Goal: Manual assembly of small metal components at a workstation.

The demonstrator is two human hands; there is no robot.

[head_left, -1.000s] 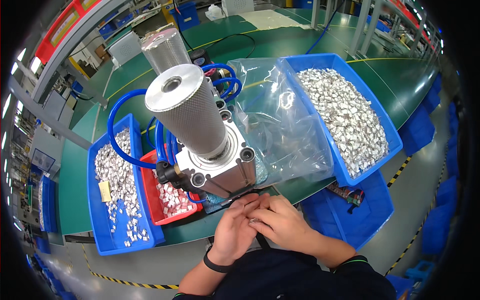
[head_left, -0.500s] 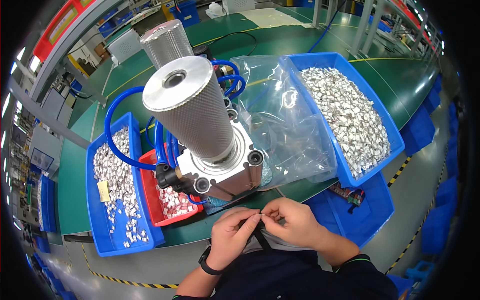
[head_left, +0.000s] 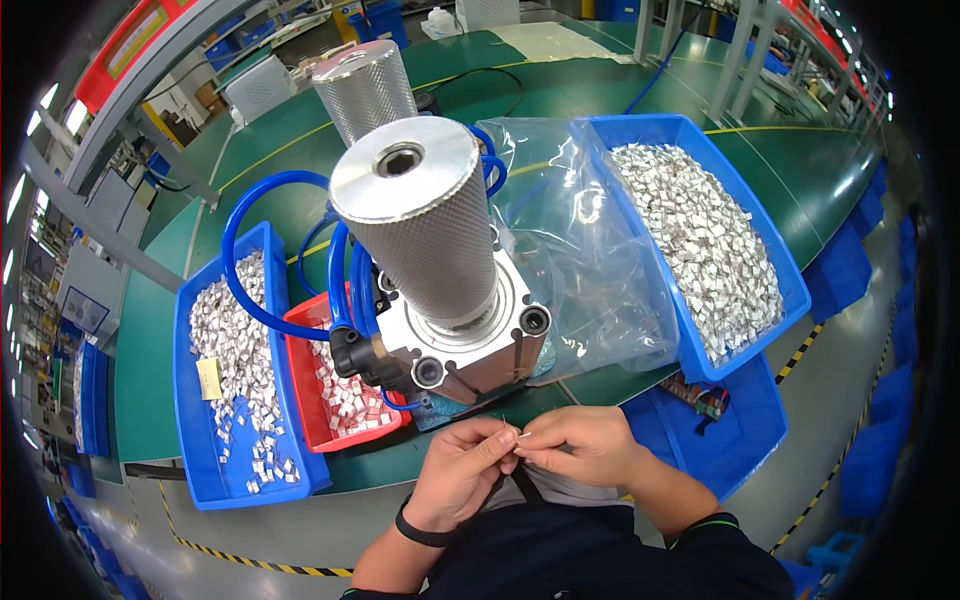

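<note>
My left hand (head_left: pixel 462 468) and my right hand (head_left: pixel 585 446) meet in front of my body at the table's near edge. Both are closed, thumb against fingers, with their tips touching around a small white part (head_left: pixel 524 435). A hair-thin lead seems to stick up beside the left fingertips; most of the part is hidden by the fingers. Just beyond the hands stands a press-like machine with a knurled silver cylinder (head_left: pixel 425 240) and blue air hoses (head_left: pixel 240 215). A red bin (head_left: pixel 355 442) of small white pieces sits left of the machine's base.
At the left, a blue bin (head_left: pixel 222 488) holds loose white pieces and a yellow note (head_left: pixel 209 379). A fuller blue bin (head_left: pixel 790 285) stands right, beside a clear plastic bag (head_left: pixel 610 300). Below it is another blue bin (head_left: pixel 745 440). A second silver cylinder (head_left: pixel 365 90) rises behind.
The view has shifted slightly, so the machine appears further right. My right fingers have closed in over the left fingertips, and a white part now shows between them.
</note>
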